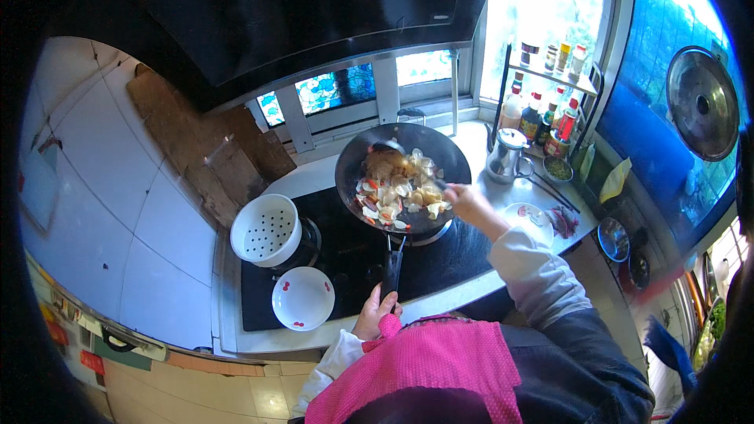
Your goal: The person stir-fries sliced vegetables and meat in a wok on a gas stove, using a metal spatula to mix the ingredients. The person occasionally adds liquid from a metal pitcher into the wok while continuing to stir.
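My left hand (pixel 376 313) grips the black handle of a wok (pixel 453 156), which sits tilted over the right burner of the black glass hob. My right hand (pixel 471 205) is closed around the handle of a metal ladle or spatula (pixel 387 146), whose head lies at the far side of the food and is slightly blurred. In the wok are pale sliced pieces (pixel 386 195) with red bits and a heap of brown sauce or seasoning (pixel 386 165). A white bowl with red cherry marks (pixel 303 298) stands left of the wok handle.
A white perforated basket (pixel 265 229) stands over the left burner. Right of the wok are a metal kettle (pixel 503 156), chopsticks (pixel 554 193), a white plate (pixel 530 224) and a rack (pixel 554 78) with bottles. The dark range hood (pixel 306 12) hangs above.
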A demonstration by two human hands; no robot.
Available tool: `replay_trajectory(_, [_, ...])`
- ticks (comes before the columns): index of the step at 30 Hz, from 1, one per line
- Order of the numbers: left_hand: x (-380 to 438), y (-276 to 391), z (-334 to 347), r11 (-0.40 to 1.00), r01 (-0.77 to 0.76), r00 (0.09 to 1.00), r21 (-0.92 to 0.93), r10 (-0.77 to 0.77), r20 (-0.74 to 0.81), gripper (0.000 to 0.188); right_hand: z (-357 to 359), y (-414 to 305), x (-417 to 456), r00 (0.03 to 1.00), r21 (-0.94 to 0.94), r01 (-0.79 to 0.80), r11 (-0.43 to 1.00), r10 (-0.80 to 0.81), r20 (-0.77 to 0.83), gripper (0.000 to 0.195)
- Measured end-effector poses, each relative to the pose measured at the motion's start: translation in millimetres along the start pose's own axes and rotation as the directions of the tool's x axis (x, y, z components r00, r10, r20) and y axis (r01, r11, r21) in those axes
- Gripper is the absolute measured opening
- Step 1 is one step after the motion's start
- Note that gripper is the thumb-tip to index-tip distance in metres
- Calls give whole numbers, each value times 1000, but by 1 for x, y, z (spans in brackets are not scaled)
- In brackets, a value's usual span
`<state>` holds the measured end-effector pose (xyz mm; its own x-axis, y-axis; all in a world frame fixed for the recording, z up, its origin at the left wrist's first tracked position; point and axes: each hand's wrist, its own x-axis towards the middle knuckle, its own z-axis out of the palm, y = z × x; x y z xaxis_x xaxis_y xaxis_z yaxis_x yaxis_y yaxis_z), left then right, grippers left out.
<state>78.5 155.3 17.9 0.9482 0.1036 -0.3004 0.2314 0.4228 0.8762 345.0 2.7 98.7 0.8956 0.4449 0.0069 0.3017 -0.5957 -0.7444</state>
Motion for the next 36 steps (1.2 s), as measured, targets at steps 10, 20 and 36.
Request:
replay_trajectory(10, [3,-3,-3,1000,-5,1000,-8,5,18,43,-125,-26,-121,953,-398,267,878,-301,-25,32])
replay_trajectory(20, [7,-4,-17,999,-46,998,0,46,35,45,-78,-10,-96,981,-484,187,855,-187,47,29])
replay_trajectory(36, [1,-6,-12,995,-101,995,11,101,6,56,-164,-32,-126,935,-545,324,773,-350,60,28])
